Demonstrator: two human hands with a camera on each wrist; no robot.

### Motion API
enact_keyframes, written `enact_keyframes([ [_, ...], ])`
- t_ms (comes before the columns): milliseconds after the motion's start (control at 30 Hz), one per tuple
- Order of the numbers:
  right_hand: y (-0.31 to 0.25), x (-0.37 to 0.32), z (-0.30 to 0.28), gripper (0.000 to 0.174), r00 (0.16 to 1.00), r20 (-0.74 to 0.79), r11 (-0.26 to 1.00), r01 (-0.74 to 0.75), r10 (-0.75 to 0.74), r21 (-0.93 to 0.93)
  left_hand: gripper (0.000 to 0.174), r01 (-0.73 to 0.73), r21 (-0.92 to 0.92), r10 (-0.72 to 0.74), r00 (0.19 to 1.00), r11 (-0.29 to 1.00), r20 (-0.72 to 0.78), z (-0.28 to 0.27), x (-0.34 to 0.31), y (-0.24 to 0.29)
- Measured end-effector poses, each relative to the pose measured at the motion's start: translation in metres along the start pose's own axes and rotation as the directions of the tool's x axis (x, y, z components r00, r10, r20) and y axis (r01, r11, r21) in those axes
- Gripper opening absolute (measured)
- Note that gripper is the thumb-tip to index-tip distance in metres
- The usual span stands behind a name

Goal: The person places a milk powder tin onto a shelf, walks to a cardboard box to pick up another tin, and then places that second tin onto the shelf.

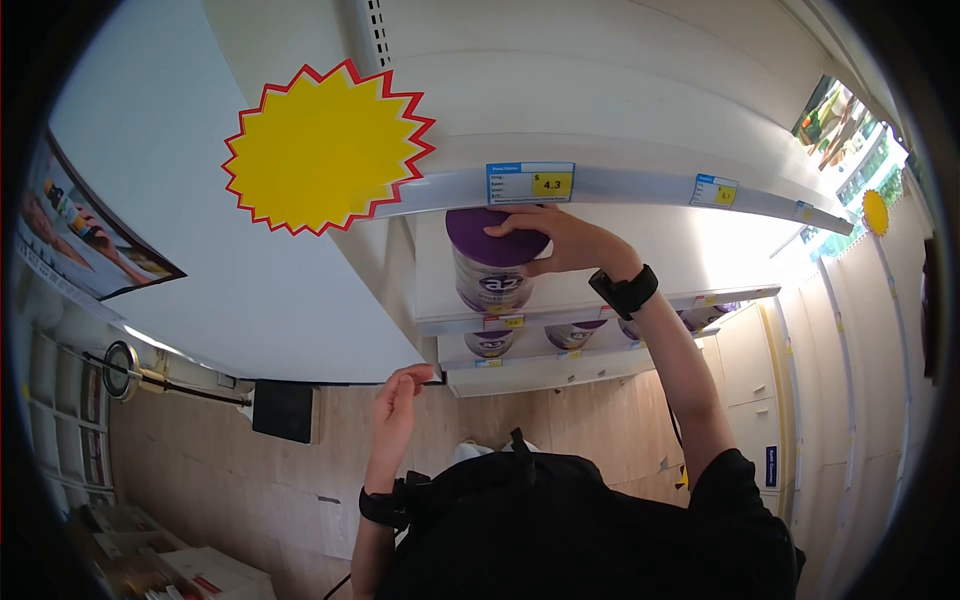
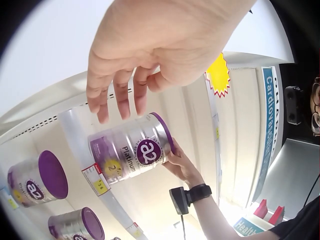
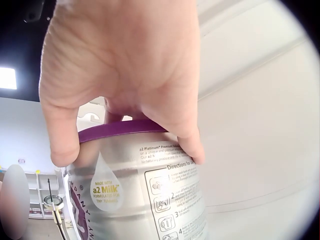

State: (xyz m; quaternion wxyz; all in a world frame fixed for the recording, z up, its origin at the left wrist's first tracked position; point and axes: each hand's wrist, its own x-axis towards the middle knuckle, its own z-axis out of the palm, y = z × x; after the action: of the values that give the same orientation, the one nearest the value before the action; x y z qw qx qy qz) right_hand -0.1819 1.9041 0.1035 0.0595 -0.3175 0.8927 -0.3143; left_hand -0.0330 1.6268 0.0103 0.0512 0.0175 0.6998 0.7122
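Observation:
A silver can with a purple lid (image 1: 497,285) stands on the upper shelf at its left end. My right hand (image 1: 575,243) grips it from above around the lid; in the right wrist view the thumb and fingers of the hand (image 3: 120,65) press on both sides of the can (image 3: 130,185). My left hand (image 1: 398,395) hangs in front of the lower shelf, away from the can, holding nothing. The left wrist view shows the left hand (image 2: 150,50) with its fingers loosely bent, and the can (image 2: 132,147) beyond them.
More cans (image 1: 490,343) stand on the shelf below. A price rail (image 1: 640,187) with labels runs above the held can. A yellow starburst sign (image 1: 325,150) is at upper left, beside a white panel (image 1: 240,260). A black stand base (image 1: 284,411) is on the floor.

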Motion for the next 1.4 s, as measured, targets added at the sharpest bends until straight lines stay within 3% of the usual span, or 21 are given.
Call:
enact_keyframes([
  [167,0.005,0.000,0.002,0.052,1.000,-0.013,0.999,0.001,0.000,0.053,0.025,-0.040,0.034,0.040,0.999,0.999,0.015,0.010,0.001,0.020],
  [233,0.008,0.001,0.003,0.058,0.998,-0.015,0.998,0.063,-0.063,-0.025,0.018,-0.277,0.261,0.259,0.961,0.925,0.100,0.021,-0.001,0.045],
  [300,0.010,0.000,0.001,0.057,0.997,-0.023,0.997,0.076,-0.077,-0.020,0.016,-0.371,0.358,0.320,0.927,0.857,0.195,0.034,-0.015,0.091],
  [367,0.004,-0.004,-0.001,0.055,0.993,-0.045,0.993,0.104,-0.106,-0.053,0.015,-0.610,0.382,0.479,0.787,0.694,0.388,0.047,-0.030,0.139],
  [400,0.000,-0.009,-0.002,0.055,0.994,-0.024,0.993,0.107,-0.108,-0.042,0.013,-0.734,0.311,0.575,0.672,0.604,0.466,0.053,-0.038,0.157],
  [467,-0.007,-0.019,-0.002,0.052,0.972,-0.180,0.988,0.140,-0.149,-0.061,0.015,-0.877,0.059,0.736,0.435,0.477,0.519,0.067,-0.053,0.184],
  [500,-0.011,-0.023,0.001,0.049,0.960,-0.225,0.984,0.150,-0.168,-0.096,0.015,-0.863,0.085,0.728,0.469,0.498,0.499,0.078,-0.061,0.182],
  [600,-0.017,-0.042,0.012,0.044,0.960,-0.229,0.987,0.150,-0.159,-0.054,0.023,-0.942,-0.015,0.941,0.333,0.334,0.055,0.111,-0.081,0.177],
  [633,-0.022,-0.049,0.014,0.039,0.967,-0.213,0.990,0.136,-0.142,-0.046,0.016,-0.794,-0.093,0.799,0.600,0.600,0.038,0.108,-0.087,0.192],
  [667,-0.024,-0.054,0.016,0.039,0.968,-0.201,0.989,0.144,-0.149,-0.039,0.016,-0.792,-0.082,0.796,0.605,0.605,0.027,0.112,-0.089,0.192],
  [733,-0.028,-0.063,0.021,0.034,0.969,-0.221,0.993,0.114,-0.115,-0.019,0.025,-0.725,-0.092,0.690,0.681,0.682,-0.245,0.124,-0.093,0.191],
  [767,-0.031,-0.067,0.024,0.034,0.973,-0.199,0.993,0.122,-0.120,-0.004,0.024,-0.596,-0.076,0.575,0.796,0.799,-0.190,0.121,-0.103,0.196],
  [833,-0.038,-0.070,0.027,0.026,0.951,-0.296,0.995,0.094,-0.087,0.010,0.023,-0.632,-0.007,0.604,0.744,0.775,-0.287,0.123,-0.103,0.196],
  [933,-0.048,-0.072,0.031,0.021,0.927,-0.363,0.996,0.091,-0.091,-0.018,0.026,-0.769,0.326,0.829,0.456,0.550,-0.322,0.111,-0.088,0.200],
  [1000,-0.051,-0.071,0.039,0.016,0.902,-0.411,0.991,0.131,-0.128,-0.021,0.026,-0.763,0.467,0.870,0.492,0.447,-0.028,0.077,-0.094,0.184],
  [1067,-0.050,-0.072,0.051,0.013,0.885,-0.443,0.988,0.155,-0.142,-0.006,0.019,-0.517,0.392,0.572,0.820,0.761,-0.027,0.052,-0.113,0.182],
  [1133,-0.061,-0.077,0.063,0.011,0.912,-0.409,0.984,0.093,-0.023,0.151,0.017,-0.470,0.461,0.515,0.857,0.753,0.032,0.031,-0.119,0.152],
  [1200,-0.074,-0.079,0.081,0.009,0.933,-0.359,0.953,0.074,0.039,0.295,0.018,-0.281,0.562,0.373,0.926,0.778,-0.053,0.012,-0.128,0.116],
  [1267,-0.089,-0.078,0.097,0.011,0.962,-0.269,0.951,0.131,-0.053,0.279,0.018,-0.145,0.563,0.254,0.960,0.814,-0.120,-0.012,-0.139,0.075],
  [1333,-0.098,-0.076,0.120,0.015,0.990,-0.137,0.970,0.056,-0.023,0.237,0.012,0.047,0.538,0.100,0.966,0.842,-0.240,-0.038,-0.156,0.043],
  [1400,-0.108,-0.062,0.151,0.016,0.990,-0.023,0.948,0.141,-0.140,0.287,0.010,0.136,0.569,0.084,0.935,0.811,-0.343,-0.066,-0.175,0.008],
])
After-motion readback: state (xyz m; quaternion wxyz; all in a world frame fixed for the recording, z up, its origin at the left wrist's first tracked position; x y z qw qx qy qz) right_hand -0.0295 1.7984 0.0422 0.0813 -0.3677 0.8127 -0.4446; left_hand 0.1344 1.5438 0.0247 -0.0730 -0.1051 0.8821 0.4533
